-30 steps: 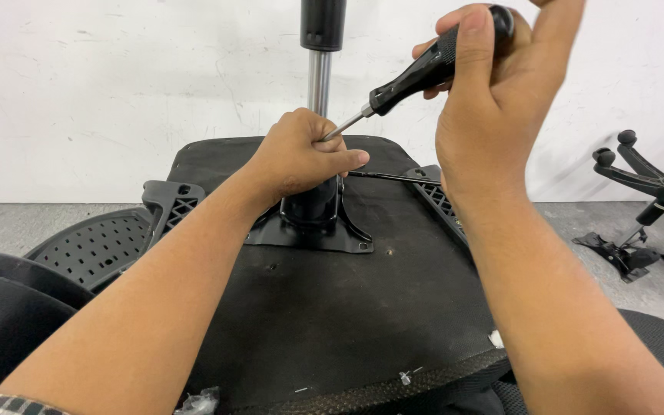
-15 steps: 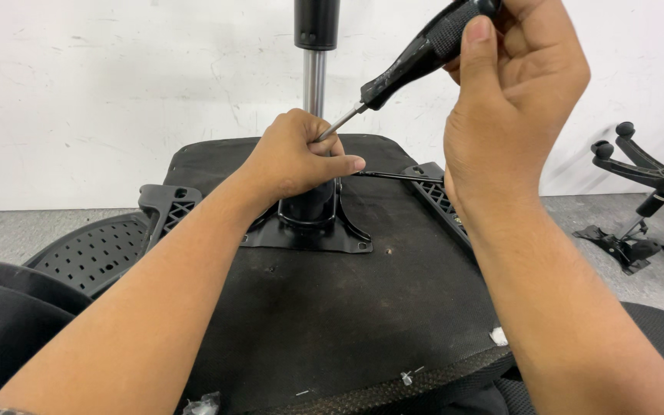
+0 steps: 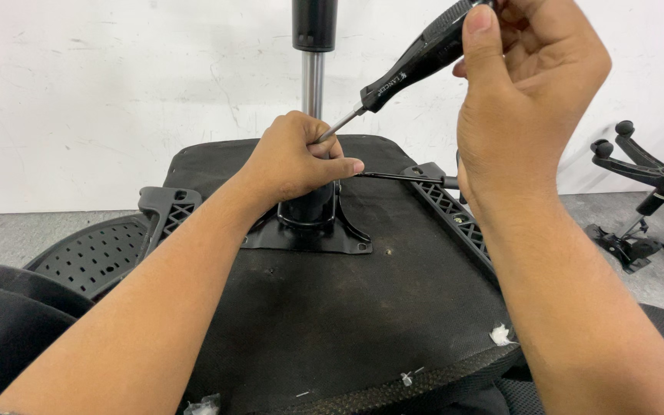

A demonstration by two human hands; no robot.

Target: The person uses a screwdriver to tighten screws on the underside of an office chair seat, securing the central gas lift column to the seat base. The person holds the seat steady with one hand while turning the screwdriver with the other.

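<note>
A: Since the seat (image 3: pixel 332 323) lies underside up, the gas cylinder (image 3: pixel 313 84) stands upright from its plate (image 3: pixel 309 234). Why that grip?

B: Left hand (image 3: pixel 297 157) is closed around the cylinder's base, steadying it; right hand (image 3: pixel 528 84) clamps the screwdriver (image 3: pixel 416 61), tip angled at the left fingers.

A: Any change?

B: The screwdriver handle sits higher than before.

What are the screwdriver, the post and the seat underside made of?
Screwdriver: glossy black handle, likely plastic; thin grey shaft, likely steel.
Post: bright mirror-like tube, probably chromed steel, under a black sleeve.
Seat underside: matte black fabric, seemingly woven; frayed white tufts at the edge.
</note>
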